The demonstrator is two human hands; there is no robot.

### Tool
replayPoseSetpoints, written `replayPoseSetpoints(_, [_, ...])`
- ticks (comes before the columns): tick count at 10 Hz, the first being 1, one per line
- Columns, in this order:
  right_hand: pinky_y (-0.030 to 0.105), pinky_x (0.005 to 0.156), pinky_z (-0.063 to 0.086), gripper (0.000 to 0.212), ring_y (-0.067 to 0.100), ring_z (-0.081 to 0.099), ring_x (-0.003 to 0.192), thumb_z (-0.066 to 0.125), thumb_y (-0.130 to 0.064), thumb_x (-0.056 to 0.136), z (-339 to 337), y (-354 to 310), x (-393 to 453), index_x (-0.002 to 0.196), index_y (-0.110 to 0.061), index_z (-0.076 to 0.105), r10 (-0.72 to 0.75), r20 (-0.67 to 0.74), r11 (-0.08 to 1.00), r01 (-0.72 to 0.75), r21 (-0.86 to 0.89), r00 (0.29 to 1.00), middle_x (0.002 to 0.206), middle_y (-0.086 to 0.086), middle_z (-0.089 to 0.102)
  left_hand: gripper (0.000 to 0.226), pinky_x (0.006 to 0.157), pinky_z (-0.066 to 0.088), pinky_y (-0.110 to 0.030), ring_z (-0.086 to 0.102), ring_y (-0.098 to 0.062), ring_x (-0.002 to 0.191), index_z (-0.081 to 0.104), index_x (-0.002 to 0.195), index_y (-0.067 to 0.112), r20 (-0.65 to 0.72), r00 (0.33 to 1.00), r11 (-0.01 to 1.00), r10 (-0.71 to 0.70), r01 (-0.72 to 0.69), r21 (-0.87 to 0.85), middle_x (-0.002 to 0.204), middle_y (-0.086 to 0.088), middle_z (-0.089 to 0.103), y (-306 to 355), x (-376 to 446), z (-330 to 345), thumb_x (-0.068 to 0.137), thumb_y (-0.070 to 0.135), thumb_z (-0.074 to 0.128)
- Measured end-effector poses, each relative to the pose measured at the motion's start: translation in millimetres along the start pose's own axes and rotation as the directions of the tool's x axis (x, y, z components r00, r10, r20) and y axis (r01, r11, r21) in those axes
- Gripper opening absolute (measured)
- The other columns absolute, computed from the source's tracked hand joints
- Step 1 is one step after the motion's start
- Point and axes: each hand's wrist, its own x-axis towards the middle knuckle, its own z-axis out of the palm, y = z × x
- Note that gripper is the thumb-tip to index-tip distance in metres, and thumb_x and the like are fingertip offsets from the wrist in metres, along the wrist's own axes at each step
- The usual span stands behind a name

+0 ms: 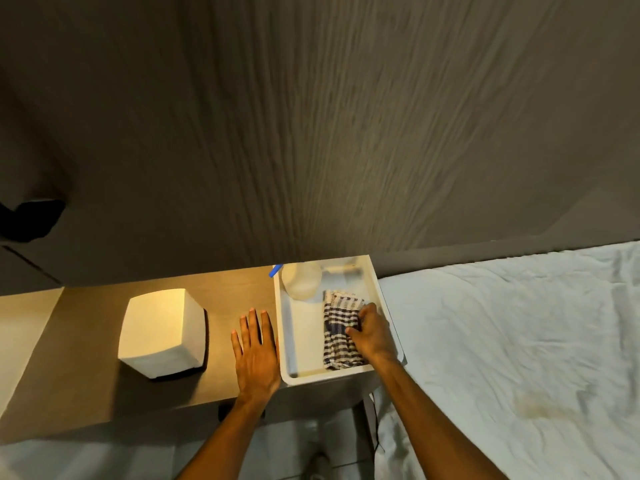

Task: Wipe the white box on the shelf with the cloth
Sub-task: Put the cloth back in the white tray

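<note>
Wood-grain wall panelling rises behind a wooden shelf [86,341] beside a bed [519,341]. On the shelf's right end sits the white box [301,341]; inside it the right hand [372,336] grips a checked cloth [341,327]. Flat and open, the left hand [256,355] rests just beside the box.
</note>
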Motion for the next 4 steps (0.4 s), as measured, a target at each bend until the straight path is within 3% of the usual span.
replayPoseSetpoints(1, [0.041, 0.091, 0.058, 0.053, 0.025, 0.06, 0.117, 0.071, -0.03, 0.088, 2.2, -3.5, -5.1, 0.132, -0.021, 0.041, -0.116, -0.084, 0.962, 0.091, -0.257, 0.99, 0.132, 0.006, 0.051, 0.103, 0.122, 0.017, -0.066, 0.013, -0.044, 0.152, 0.016, 0.156, 0.005, -0.012, 1.0, 1.0, 0.009, -0.009, 0.002, 0.164, -0.024, 0.016, -0.7, 0.3, 0.8, 0.082, 0.047, 0.075])
replayPoseSetpoints(2, [0.025, 0.08, 0.058, 0.053, 0.016, 0.063, 0.105, 0.068, -0.041, 0.089, 4.3, -8.3, -12.8, 0.135, -0.026, 0.046, -0.258, -0.095, 0.909, 0.208, -0.362, 0.961, 0.134, -0.001, 0.053, 0.107, 0.121, 0.018, -0.065, 0.017, -0.045, 0.151, 0.018, 0.156, 0.005, -0.046, 0.998, 0.999, 0.04, -0.039, 0.032, 0.163, -0.024, 0.019, -3.5, -2.4, 1.9, 0.079, 0.053, 0.075])
replayPoseSetpoints(3, [0.013, 0.071, 0.055, 0.033, 0.007, 0.065, 0.084, 0.06, -0.042, 0.095, 10.4, -5.8, -20.3, 0.124, -0.029, 0.053, -0.23, 0.02, 0.925, 0.225, -0.307, 0.973, 0.129, -0.008, 0.063, 0.113, 0.121, 0.015, -0.064, 0.019, -0.044, 0.15, 0.018, 0.156, 0.007, -0.079, 0.994, 0.995, 0.075, -0.07, 0.075, 0.163, -0.023, 0.022, -9.7, -2.9, 7.1, 0.074, 0.061, 0.074])
replayPoseSetpoints(4, [0.027, 0.088, 0.057, 0.033, 0.015, 0.067, 0.107, 0.061, -0.039, 0.095, 5.5, -11.0, -28.9, 0.124, -0.026, 0.056, -0.247, 0.029, 0.919, 0.244, -0.309, 0.969, 0.131, -0.006, 0.062, 0.111, 0.121, 0.012, -0.063, 0.016, -0.042, 0.152, 0.016, 0.157, 0.009, -0.067, 0.997, 0.997, 0.048, -0.045, 0.055, 0.165, -0.02, 0.016, -7.3, -0.7, 6.7, 0.077, 0.064, 0.069])
